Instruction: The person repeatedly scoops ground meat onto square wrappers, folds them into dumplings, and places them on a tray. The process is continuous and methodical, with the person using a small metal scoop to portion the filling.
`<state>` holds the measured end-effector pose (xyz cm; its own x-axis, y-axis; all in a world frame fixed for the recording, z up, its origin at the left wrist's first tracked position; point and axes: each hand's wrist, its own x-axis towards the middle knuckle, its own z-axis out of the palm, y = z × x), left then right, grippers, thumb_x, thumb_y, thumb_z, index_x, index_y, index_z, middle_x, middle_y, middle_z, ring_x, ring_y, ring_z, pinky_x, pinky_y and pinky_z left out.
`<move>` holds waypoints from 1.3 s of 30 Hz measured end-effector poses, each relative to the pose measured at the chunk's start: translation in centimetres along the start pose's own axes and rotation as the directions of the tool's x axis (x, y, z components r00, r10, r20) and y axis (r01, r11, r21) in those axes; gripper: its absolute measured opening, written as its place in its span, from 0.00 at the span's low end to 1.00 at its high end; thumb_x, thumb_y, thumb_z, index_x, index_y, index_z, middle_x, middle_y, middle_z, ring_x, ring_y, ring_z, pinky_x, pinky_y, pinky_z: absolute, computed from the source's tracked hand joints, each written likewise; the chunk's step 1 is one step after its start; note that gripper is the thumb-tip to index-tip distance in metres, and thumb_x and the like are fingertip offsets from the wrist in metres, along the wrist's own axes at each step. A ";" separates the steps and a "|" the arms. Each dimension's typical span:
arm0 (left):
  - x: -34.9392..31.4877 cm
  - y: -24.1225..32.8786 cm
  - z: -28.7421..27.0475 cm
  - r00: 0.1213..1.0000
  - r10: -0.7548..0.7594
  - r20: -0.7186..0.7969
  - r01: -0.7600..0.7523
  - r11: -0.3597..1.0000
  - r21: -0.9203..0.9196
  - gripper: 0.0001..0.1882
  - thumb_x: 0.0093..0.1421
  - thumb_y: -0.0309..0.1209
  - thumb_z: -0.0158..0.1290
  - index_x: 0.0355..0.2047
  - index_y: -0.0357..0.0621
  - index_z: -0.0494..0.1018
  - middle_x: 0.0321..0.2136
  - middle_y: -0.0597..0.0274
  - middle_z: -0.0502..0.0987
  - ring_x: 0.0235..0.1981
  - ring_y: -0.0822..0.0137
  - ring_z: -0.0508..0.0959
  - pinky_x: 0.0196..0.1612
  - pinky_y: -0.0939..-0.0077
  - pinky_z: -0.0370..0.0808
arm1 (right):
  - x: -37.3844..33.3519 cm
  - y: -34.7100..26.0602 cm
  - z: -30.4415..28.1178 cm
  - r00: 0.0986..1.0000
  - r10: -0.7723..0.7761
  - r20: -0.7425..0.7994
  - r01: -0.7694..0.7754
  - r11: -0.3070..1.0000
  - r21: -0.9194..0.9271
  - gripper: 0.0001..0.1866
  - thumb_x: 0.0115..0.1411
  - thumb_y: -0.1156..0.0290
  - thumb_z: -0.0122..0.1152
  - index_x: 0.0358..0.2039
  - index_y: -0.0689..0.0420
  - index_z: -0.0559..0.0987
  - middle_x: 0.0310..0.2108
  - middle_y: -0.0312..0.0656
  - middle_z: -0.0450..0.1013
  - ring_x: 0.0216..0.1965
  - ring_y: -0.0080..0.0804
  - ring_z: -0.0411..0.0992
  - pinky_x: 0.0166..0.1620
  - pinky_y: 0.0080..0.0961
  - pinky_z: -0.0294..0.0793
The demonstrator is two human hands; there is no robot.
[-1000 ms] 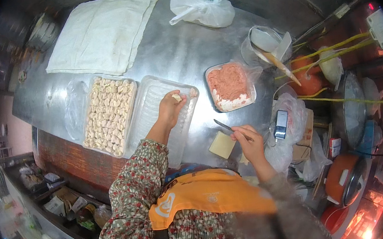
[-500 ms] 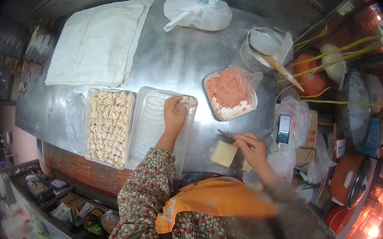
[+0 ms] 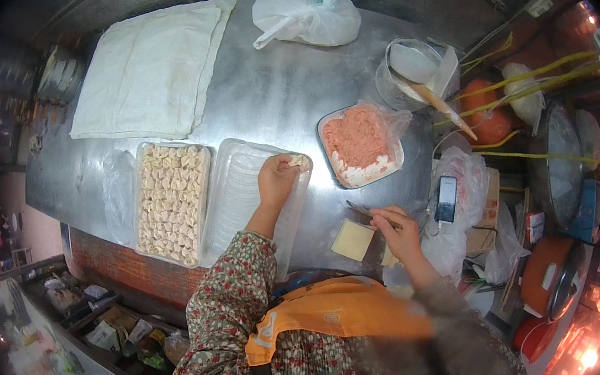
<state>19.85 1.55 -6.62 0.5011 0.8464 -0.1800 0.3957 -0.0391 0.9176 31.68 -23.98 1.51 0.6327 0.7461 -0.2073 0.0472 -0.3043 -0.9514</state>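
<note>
My left hand (image 3: pixel 277 181) reaches over the far right corner of a clear plastic tray (image 3: pixel 236 188), its fingers pinched on a small folded wonton (image 3: pixel 297 161). Grooved ridges cover most of that tray's floor. My right hand (image 3: pixel 400 235) grips a thin, flat-tipped metal filling spatula (image 3: pixel 355 207), raised above the table beside a stack of square, pale yellow wrappers (image 3: pixel 352 240). A square container of pink minced meat (image 3: pixel 357 135) stands beyond the wrappers, with whitish stuff along its near side. Left of the clear tray, another tray (image 3: pixel 143 234) is filled with rows of folded wontons (image 3: pixel 174 199).
A folded white cloth (image 3: pixel 151 71) lies at the far left of the metal table (image 3: pixel 266 94). A tied white plastic bag (image 3: pixel 307 18) sits at the back. To the right are a clear tub (image 3: pixel 386 87) with a wooden-handled tool, a phone (image 3: pixel 447 199) on plastic bags, and yellow cords.
My left fingers have shifted slightly at the tray corner, and more of the wonton shows. My right hand, with the spatula, has barely moved. The whole view has shifted a little.
</note>
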 end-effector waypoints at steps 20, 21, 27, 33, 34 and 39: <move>-8.8 2.4 1.0 0.705 0.545 0.454 -0.642 0.763 0.080 0.09 0.51 0.25 0.52 0.35 0.39 0.74 0.34 0.53 0.74 0.39 0.53 0.73 0.43 0.64 0.71 | 13.7 -2.5 3.1 0.853 -0.516 -0.085 0.462 0.820 -0.337 0.08 0.55 0.75 0.59 0.36 0.61 0.80 0.30 0.41 0.73 0.30 0.29 0.72 0.34 0.22 0.70; -9.7 2.6 1.9 0.656 0.544 0.522 -0.679 0.728 0.095 0.08 0.51 0.26 0.52 0.33 0.39 0.74 0.37 0.52 0.73 0.40 0.53 0.73 0.41 0.63 0.70 | 14.0 -2.2 3.5 0.860 -0.503 -0.084 0.449 0.825 -0.343 0.09 0.55 0.75 0.59 0.36 0.62 0.80 0.31 0.42 0.74 0.29 0.32 0.72 0.34 0.21 0.70; -10.3 2.8 4.6 0.683 0.133 0.718 -0.473 0.829 0.297 0.09 0.56 0.35 0.48 0.30 0.42 0.71 0.35 0.52 0.72 0.40 0.50 0.71 0.41 0.58 0.68 | 15.2 -0.7 4.1 0.943 -0.310 -0.117 0.284 0.939 -0.196 0.09 0.56 0.74 0.59 0.36 0.64 0.80 0.32 0.42 0.75 0.32 0.28 0.74 0.36 0.21 0.71; -10.9 1.9 5.5 0.731 0.213 0.648 -0.469 0.847 0.250 0.11 0.56 0.35 0.47 0.30 0.40 0.72 0.31 0.50 0.73 0.37 0.48 0.72 0.40 0.56 0.67 | 15.0 -0.3 3.2 0.947 -0.304 -0.104 0.298 0.952 -0.075 0.11 0.56 0.72 0.60 0.36 0.66 0.79 0.34 0.43 0.77 0.33 0.26 0.74 0.37 0.20 0.71; -11.0 1.7 5.8 0.773 0.185 0.606 -0.412 0.874 0.259 0.11 0.56 0.35 0.47 0.30 0.39 0.72 0.30 0.49 0.73 0.36 0.49 0.72 0.41 0.56 0.68 | 14.8 0.0 2.7 0.965 -0.219 -0.145 0.204 0.972 -0.113 0.11 0.56 0.71 0.60 0.36 0.66 0.79 0.33 0.44 0.77 0.33 0.26 0.73 0.38 0.20 0.71; -10.6 2.1 5.0 0.648 0.154 0.746 -0.493 0.831 0.257 0.15 0.58 0.38 0.43 0.35 0.40 0.73 0.34 0.46 0.74 0.38 0.48 0.74 0.44 0.56 0.69 | 15.5 1.7 1.5 0.990 0.138 0.003 -0.130 0.928 0.348 0.16 0.61 0.70 0.55 0.46 0.65 0.73 0.43 0.43 0.72 0.41 0.31 0.72 0.40 0.28 0.75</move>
<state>19.22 -10.17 -4.51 0.9597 0.1465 -0.2399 0.2796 -0.5866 0.7601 40.38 -12.07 -3.69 0.6307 0.6990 -0.3370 -0.3075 -0.1736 -0.9356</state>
